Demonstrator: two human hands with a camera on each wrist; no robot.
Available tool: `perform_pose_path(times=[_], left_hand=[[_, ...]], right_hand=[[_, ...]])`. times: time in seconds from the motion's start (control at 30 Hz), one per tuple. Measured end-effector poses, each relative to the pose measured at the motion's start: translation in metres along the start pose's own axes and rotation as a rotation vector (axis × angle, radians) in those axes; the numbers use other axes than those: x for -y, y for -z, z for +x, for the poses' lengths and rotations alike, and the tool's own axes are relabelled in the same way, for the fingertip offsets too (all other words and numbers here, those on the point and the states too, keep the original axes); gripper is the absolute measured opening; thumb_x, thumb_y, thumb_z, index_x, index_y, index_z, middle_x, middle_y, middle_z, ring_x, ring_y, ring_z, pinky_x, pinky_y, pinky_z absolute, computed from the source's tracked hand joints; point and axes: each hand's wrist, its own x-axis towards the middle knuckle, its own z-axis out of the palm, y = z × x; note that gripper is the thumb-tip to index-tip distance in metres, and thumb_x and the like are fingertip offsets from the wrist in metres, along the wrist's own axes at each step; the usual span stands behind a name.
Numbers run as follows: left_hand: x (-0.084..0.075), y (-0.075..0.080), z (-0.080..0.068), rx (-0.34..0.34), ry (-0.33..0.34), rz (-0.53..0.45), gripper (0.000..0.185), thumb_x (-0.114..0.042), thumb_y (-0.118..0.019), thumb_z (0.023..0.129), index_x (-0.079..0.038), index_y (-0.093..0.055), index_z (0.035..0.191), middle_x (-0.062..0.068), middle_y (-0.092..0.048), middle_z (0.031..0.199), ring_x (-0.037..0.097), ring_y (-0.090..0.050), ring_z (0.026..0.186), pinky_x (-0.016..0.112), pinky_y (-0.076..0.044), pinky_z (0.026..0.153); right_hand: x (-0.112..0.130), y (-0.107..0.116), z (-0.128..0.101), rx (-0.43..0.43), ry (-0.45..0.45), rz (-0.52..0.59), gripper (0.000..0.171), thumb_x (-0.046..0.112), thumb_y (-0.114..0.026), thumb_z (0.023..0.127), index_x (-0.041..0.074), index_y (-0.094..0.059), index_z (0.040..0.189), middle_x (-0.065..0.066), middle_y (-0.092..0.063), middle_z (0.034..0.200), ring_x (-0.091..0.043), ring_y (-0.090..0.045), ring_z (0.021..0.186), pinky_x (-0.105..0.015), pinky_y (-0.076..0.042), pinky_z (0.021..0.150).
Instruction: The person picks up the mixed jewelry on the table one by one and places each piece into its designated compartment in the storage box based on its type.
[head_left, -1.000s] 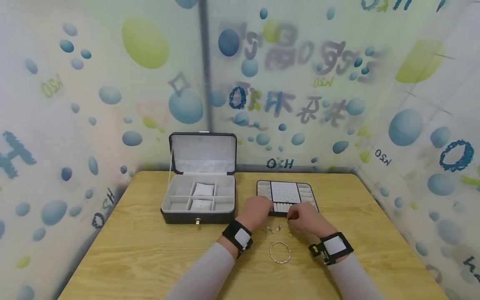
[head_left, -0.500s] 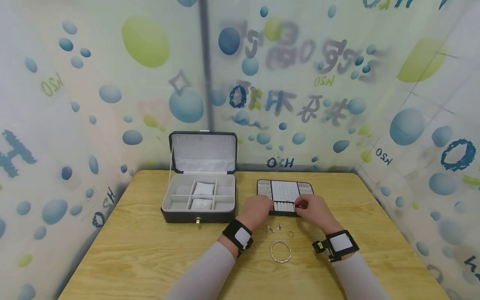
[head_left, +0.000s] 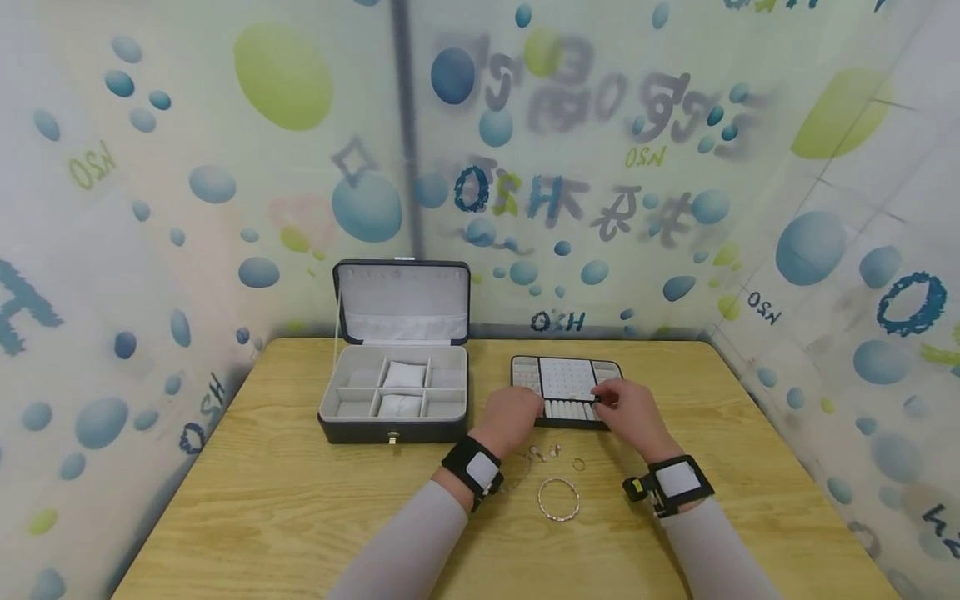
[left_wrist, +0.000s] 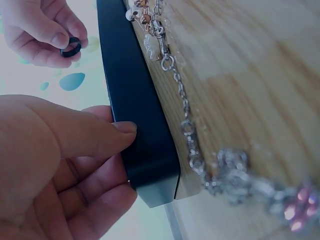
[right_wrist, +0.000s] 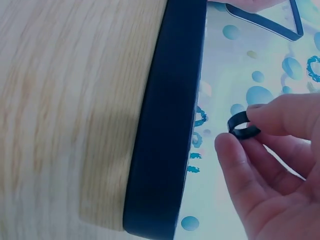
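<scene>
A black ring [right_wrist: 246,133] is pinched between the thumb and fingers of my right hand [head_left: 632,418], held above the front part of the jewellery tray [head_left: 567,377]. The tray is flat and dark-edged, with pale pads and ring rolls [head_left: 564,409]. At its near left corner my left hand [head_left: 512,419] grips the dark side wall [left_wrist: 142,130], thumb outside and fingers curled underneath. In the left wrist view a silver chain [left_wrist: 186,127] with a pink-stoned flower [left_wrist: 301,207] lies along the table close to that wall.
A dark jewellery box [head_left: 390,431] stands lid up on the left, two white cushions [head_left: 406,376] in its compartments. On the wooden table [head_left: 285,508], in front of the tray, lie a bangle [head_left: 558,521], a thin ring [head_left: 578,469] and small earrings [head_left: 555,451].
My right hand has moved from in front of the tray's near edge up and over the tray with the black ring. My left hand stays on the tray's corner.
</scene>
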Motion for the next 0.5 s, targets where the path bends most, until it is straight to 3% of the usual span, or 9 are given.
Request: perform_pose_path(times=[0.5], left_hand=[[0.000,0.000,0.001,-0.007,0.017,-0.030,0.014,-0.015,-0.071,0.097,-0.024,-0.080,0.091,-0.007,-0.077,0.089,0.009,-0.066,0.077,0.029,-0.053,0.064]], right_hand=[[-0.003,-0.016,0.003,0.088,0.076,-0.092,0.018,0.000,-0.078,0.091,0.005,-0.077,0.108,-0.011,-0.076,0.107,-0.022,-0.071,0.094,-0.047,-0.061,0.087]])
